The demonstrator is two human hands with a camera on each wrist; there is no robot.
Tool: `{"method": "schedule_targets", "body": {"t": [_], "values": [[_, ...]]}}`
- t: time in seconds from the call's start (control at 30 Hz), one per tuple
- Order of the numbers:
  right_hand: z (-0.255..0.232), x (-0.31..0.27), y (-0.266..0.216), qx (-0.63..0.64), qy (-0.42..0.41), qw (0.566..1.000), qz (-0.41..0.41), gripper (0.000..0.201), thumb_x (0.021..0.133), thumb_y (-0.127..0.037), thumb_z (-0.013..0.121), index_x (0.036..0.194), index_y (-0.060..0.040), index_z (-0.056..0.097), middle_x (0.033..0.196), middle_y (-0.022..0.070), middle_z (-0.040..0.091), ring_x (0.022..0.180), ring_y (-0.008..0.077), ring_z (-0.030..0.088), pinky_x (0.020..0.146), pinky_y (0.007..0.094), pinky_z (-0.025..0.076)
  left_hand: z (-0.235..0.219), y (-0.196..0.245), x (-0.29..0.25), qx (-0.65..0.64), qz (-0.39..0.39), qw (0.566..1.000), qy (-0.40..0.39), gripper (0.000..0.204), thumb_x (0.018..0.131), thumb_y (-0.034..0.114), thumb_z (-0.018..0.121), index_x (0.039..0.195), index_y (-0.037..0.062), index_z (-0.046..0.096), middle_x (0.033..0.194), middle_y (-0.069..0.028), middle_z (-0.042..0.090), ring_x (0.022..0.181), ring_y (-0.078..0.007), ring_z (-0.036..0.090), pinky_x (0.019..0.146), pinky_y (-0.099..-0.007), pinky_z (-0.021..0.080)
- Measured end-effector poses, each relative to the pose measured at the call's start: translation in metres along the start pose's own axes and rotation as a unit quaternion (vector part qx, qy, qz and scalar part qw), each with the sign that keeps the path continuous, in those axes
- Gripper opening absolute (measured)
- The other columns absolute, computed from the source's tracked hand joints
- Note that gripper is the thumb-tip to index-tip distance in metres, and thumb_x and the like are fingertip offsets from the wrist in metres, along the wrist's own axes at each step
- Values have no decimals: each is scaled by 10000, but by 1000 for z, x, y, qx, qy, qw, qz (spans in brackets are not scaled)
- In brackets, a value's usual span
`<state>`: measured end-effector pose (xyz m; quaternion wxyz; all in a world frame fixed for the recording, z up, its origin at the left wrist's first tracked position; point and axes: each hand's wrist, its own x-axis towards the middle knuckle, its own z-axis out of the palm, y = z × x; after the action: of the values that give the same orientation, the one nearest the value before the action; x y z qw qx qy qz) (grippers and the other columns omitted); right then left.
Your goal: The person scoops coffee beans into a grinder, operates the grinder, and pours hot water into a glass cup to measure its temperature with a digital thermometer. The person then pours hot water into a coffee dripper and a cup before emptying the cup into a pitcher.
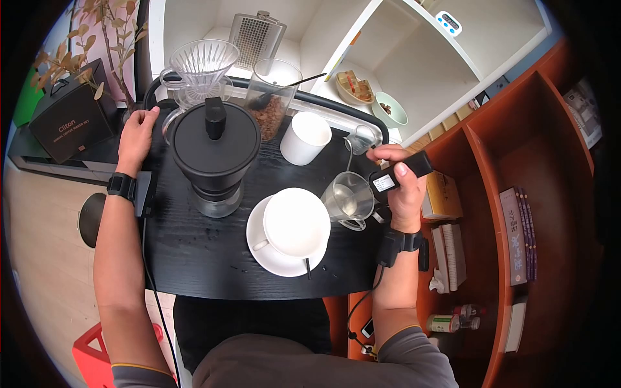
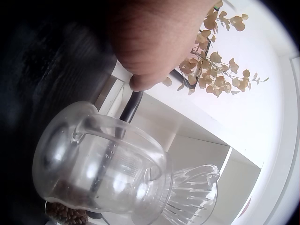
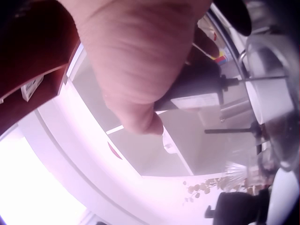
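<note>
My right hand [image 1: 406, 187] grips a black handheld milk frother [image 1: 419, 164], its white label facing up beside the thumb. In the right wrist view its thin metal shaft [image 3: 262, 78] sticks out to the right. Close beside that hand stands a glass cup [image 1: 347, 197] with some clear liquid in it. My left hand [image 1: 136, 139] rests at the table's far left edge, its thumb by the black rail [image 2: 131, 110] in the left wrist view. A white cup [image 1: 296, 220] sits on a white saucer [image 1: 259, 255], with a dark handle tip poking out at the saucer's front.
A black coffee grinder [image 1: 215, 149] stands at left centre, with a ribbed clear dripper [image 1: 204, 61] behind it. Farther back are a glass jar of brown bits [image 1: 272, 110] and a white mug [image 1: 305, 139]. Brown shelves [image 1: 479, 194] border the right side.
</note>
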<state>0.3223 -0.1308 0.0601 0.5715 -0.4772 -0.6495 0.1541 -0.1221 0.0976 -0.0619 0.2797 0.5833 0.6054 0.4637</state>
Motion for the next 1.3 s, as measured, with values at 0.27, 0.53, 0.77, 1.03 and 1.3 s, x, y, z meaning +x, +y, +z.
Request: {"method": "schedule_targets", "body": {"t": [0.27,0.53,0.77,1.03,1.3], "values": [[1,-2,1,144,-6,989,29,414,860,-310,612,999,68,708,978,194,697,926,243,650,893,355,489,-1,4,-3,5,0,1000,3,561,929,513,616,1039,-35,656,934,-153,685,888,-230,624,860,-336,465],[0,-1,-1,88,-2,996,18,422,856,-317,609,994,70,707,970,192,696,910,243,652,876,349,489,-1,9,-5,9,-3,1000,3,552,926,512,619,1027,-30,656,920,-145,680,877,-226,618,850,-333,463],[0,-2,0,42,7,999,5,412,850,-298,603,993,75,706,955,193,693,894,246,656,866,353,494,-1,8,-5,-4,0,1000,-1,547,928,500,623,1023,-38,656,921,-139,681,873,-216,616,846,-325,463],[1,-3,-1,106,1,994,29,402,858,-282,599,1003,79,702,970,189,685,903,251,658,868,358,496,-2,8,-5,7,4,1000,-1,547,926,501,625,1020,-36,656,922,-141,681,870,-215,613,846,-327,463],[0,-3,-1,95,8,995,20,400,875,-277,591,1022,79,697,956,185,687,913,247,655,878,355,492,-1,5,-3,9,1,1000,-2,549,927,506,623,1023,-33,656,923,-143,681,876,-221,616,850,-331,462]]}}
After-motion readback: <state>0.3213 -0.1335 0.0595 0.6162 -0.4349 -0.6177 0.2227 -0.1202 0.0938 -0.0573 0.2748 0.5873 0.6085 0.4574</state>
